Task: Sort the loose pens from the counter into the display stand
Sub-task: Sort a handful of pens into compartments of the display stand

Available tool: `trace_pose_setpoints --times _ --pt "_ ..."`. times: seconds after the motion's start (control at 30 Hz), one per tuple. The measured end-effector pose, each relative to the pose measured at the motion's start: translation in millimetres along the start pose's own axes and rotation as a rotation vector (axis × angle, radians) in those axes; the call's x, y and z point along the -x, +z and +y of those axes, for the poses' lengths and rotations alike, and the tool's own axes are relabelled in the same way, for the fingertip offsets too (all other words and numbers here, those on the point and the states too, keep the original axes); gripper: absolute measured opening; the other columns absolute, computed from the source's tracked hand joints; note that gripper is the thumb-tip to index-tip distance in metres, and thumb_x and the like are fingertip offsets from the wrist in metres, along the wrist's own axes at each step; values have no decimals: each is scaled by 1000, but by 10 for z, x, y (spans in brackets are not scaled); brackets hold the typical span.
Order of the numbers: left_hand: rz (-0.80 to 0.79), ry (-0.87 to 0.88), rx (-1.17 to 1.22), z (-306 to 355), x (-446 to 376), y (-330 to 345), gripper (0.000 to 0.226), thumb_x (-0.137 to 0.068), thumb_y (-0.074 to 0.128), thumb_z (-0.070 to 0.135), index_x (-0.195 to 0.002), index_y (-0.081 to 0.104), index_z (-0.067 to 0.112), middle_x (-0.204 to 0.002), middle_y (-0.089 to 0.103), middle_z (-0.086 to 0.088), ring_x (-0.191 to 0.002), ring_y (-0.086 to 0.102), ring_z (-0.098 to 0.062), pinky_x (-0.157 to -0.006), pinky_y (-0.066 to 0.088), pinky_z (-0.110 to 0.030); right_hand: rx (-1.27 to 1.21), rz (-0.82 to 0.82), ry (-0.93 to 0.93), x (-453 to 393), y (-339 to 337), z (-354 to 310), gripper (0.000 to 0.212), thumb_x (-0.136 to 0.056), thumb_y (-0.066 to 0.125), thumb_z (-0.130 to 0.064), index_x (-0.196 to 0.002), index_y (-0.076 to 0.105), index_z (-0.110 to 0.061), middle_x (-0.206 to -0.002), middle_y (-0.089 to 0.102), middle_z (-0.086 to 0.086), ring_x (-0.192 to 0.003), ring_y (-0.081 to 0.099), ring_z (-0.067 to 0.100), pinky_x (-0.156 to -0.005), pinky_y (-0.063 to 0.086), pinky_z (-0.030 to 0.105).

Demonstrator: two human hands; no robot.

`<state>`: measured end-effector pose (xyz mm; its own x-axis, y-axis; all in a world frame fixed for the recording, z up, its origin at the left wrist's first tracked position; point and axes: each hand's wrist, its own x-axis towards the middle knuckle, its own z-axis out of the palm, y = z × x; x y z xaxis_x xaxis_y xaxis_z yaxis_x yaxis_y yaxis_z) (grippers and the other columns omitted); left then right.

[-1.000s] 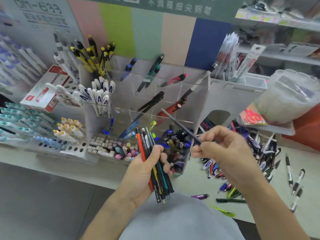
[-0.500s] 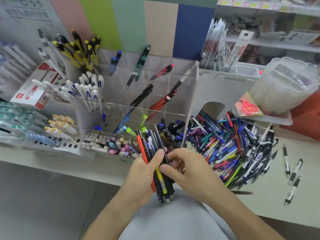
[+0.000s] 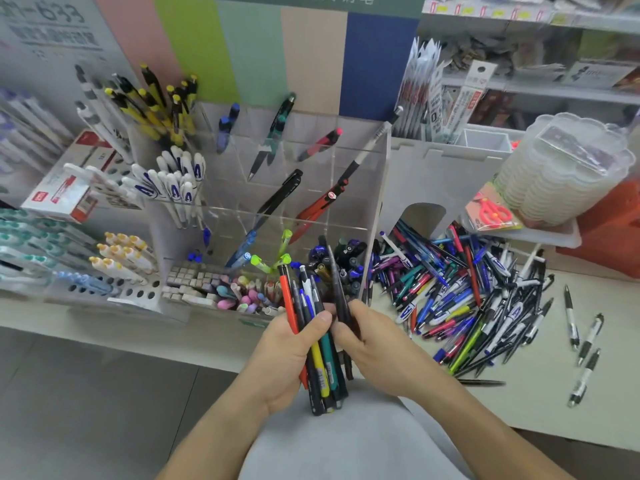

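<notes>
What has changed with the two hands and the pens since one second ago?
The right hand brought its dark pen left, from out by the pile to the bundle of pens, and still pinches it there. The left hand kept gripping the bundle. The pile of loose pens stayed on the counter.

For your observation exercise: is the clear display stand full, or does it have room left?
Room left. The clear display stand shows only one or two pens in most upper compartments; the front right compartment is packed.

grey floor (image 3: 86, 393), striped colour wall (image 3: 249, 46), stocked shelves (image 3: 554, 95) right.
</notes>
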<state>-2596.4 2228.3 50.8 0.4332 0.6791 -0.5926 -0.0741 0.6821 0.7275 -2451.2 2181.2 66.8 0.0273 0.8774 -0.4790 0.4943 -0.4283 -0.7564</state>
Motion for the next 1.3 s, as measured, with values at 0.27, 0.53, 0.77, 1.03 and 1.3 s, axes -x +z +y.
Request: trace_pose_setpoints --times 0.27,0.53,0.77,1.03,1.3 --pt "-28 2 -4 19 24 -38 22 -100 52 9 -119 63 4 -104 74 -17 -96 73 -33 -79 61 -50 -419 -33 105 45 -145 -28 15 -106 40 -6 -104 54 -2 -82 66 -16 -67 65 -10 -58 49 12" --pt "-114 74 -81 9 28 5 25 -93 59 17 -114 63 3 -84 69 -20 -77 69 -37 -74 58 -45 -597 5 -24 -12 -41 -60 23 -103 56 -19 -97 59 4 -63 49 8 -51 49 16 -50 47 25" --pt "-130 49 -72 7 56 -7 25 -100 52 8 -123 53 1 -103 73 -23 -92 72 -39 -79 61 -48 -607 150 83 -81 -97 11 28 -105 47 -22 -83 56 -8 -64 51 4 -56 48 13 -52 40 22" --pt "-165 48 -77 4 89 9 30 -91 64 25 -108 58 2 -81 62 -14 -69 61 -26 -68 56 -41 -668 -6 -69 -1 -172 -112 19 -102 54 -17 -96 54 0 -60 36 10 -44 30 13 -41 27 24" --pt "-288 10 -49 12 112 -41 55 -74 53 6 -129 54 14 -89 61 -15 -76 64 -27 -74 57 -44 -471 126 -113 -104 -148 -115 18 -86 79 -16 -102 74 -9 -54 54 -3 -47 53 6 -45 42 17"
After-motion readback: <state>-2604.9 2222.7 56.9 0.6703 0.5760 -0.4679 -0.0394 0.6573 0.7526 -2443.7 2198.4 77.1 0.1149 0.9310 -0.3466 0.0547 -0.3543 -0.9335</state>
